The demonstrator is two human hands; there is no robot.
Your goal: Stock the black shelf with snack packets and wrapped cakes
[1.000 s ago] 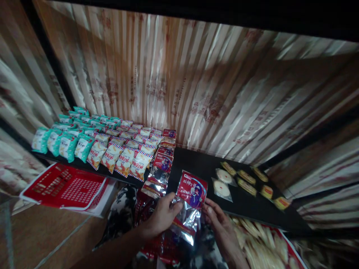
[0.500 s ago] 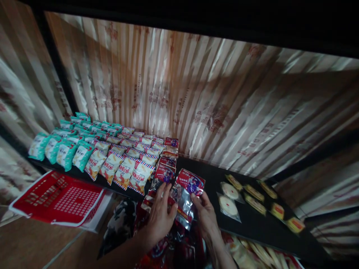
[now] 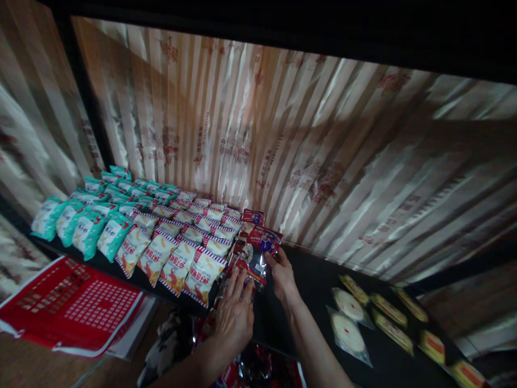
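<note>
My right hand (image 3: 284, 276) pinches the right edge of a red and purple snack packet (image 3: 258, 253) with a clear lower part. The packet is over the row of like packets on the black shelf (image 3: 278, 323). My left hand (image 3: 234, 312) lies with fingers stretched over the front of that row, touching packets there; what lies under its palm is hidden. Another red packet (image 3: 253, 216) shows at the back by the curtain. Left of the row stand white snack bags with striped edges (image 3: 205, 272).
Teal snack bags (image 3: 84, 231) fill the shelf's left end. To the right lie round white items in clear wrap (image 3: 348, 331) and several yellow packets (image 3: 393, 331). A red basket (image 3: 76, 307) is below left. Below the shelf front are more red packets (image 3: 258, 366). A striped curtain (image 3: 262, 129) hangs behind.
My right hand has carried the red and purple packet back and left, over the row toward the curtain. The left hand stays at the front of the row. The view has shifted slightly.
</note>
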